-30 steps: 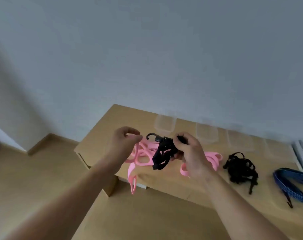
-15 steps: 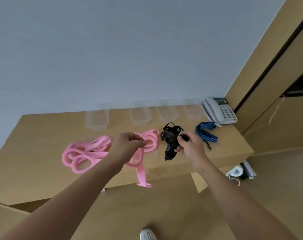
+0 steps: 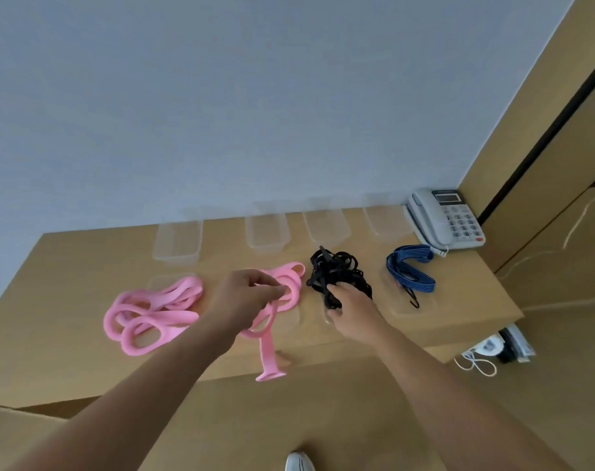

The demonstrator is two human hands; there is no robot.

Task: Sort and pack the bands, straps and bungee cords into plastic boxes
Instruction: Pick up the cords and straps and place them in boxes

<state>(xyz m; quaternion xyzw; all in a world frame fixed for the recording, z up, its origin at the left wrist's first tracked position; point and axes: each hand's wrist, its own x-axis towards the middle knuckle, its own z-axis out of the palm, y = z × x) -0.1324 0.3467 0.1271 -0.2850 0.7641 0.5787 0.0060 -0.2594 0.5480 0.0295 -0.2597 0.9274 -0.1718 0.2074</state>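
Two heaps of pink bands lie on the wooden table [image 3: 68, 266]: one at the left [image 3: 153, 314], one in the middle [image 3: 289, 277]. My left hand [image 3: 248, 297] hovers over the middle heap, fingertips pinching one of its pink bands, whose strap [image 3: 268, 355] hangs over the table's front edge. My right hand [image 3: 350, 307] grips the near end of the black bungee cord bundle [image 3: 336, 270], which rests on the table. A blue striped bungee cord [image 3: 411, 270] with a black hook lies further right.
Several clear plastic boxes line the back by the wall [image 3: 178, 243] [image 3: 267, 232] [image 3: 326, 226] [image 3: 386, 220]. A grey desk phone [image 3: 445, 219] sits at the back right corner. Cables and a power strip [image 3: 486, 348] lie on the floor at the right; a shoe [image 3: 299, 462] shows below.
The view swung right across the table. My right hand carried the black bundle from in front of me down onto the black pile. My left hand stayed at the pink bands.
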